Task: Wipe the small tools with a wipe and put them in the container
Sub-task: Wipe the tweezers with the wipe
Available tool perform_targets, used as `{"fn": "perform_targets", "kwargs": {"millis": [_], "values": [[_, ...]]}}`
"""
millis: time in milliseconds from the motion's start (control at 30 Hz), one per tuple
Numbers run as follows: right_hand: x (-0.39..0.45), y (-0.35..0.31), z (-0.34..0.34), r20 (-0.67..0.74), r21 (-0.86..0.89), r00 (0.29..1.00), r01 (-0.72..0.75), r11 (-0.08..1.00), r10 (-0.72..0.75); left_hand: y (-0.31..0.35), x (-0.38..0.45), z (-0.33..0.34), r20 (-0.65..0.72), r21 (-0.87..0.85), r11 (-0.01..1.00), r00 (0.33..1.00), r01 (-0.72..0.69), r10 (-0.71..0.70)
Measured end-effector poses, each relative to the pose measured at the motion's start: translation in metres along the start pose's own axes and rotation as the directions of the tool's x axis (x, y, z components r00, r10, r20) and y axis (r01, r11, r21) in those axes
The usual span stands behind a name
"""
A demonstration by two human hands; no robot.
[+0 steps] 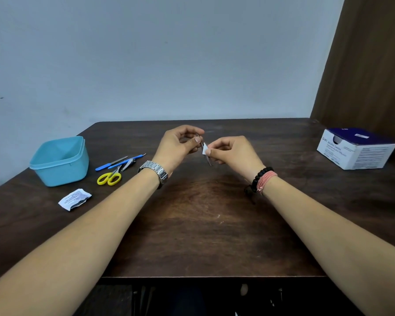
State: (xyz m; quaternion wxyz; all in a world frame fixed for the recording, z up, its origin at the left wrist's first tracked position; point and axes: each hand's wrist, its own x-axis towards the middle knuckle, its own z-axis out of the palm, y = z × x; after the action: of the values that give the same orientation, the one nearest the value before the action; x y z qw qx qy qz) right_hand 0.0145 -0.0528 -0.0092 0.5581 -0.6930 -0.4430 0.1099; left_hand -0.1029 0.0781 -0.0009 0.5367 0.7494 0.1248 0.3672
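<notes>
Centrally, just above the middle of the frame, one thin metal tool (203,147) is held above the dark wooden counter (192,224). It is slender and silvery, its upper end curved inside the left hand (178,147) and its pointed lower end slanting down towards the right. The left hand pinches the upper part between thumb and curled fingers. The right hand (233,153) pinches one small white wipe (205,148) folded around the tool's middle, so the wipe touches the metal.

At the left of the frame four more small tools lie close together on the counter: one pair of yellow-handled scissors (110,177), one nail clipper (129,163) and two blue-handled implements (110,164), the pieces overlapping. Just left of them stands one light blue container (59,160), square with rounded corners and open on top. Below it lies one torn white sachet (74,199) with small print. At the far right sits one white and dark blue box (356,148).

A metal watch (154,173) circles the left wrist; two bracelets (262,180), one of black beads and one pink, circle the right.
</notes>
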Motion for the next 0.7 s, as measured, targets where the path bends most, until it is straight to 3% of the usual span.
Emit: {"fn": "perform_targets", "kwargs": {"millis": [200,400,700], "values": [[-0.003,-0.004,0.003,-0.107,-0.264,0.986,0.099,0.959,-0.131,0.000,0.000,0.005,-0.144,0.100,0.995,0.990,0.009,0.005],[-0.003,-0.006,0.004,-0.136,-0.477,0.972,0.103,0.873,-0.190,0.002,-0.002,0.012,-0.222,0.036,0.996,0.972,0.086,-0.076],[-0.003,-0.009,0.002,-0.165,-0.514,0.977,0.029,0.857,-0.132,0.005,-0.004,0.016,-0.229,0.046,0.995,0.971,0.086,-0.073]]}}
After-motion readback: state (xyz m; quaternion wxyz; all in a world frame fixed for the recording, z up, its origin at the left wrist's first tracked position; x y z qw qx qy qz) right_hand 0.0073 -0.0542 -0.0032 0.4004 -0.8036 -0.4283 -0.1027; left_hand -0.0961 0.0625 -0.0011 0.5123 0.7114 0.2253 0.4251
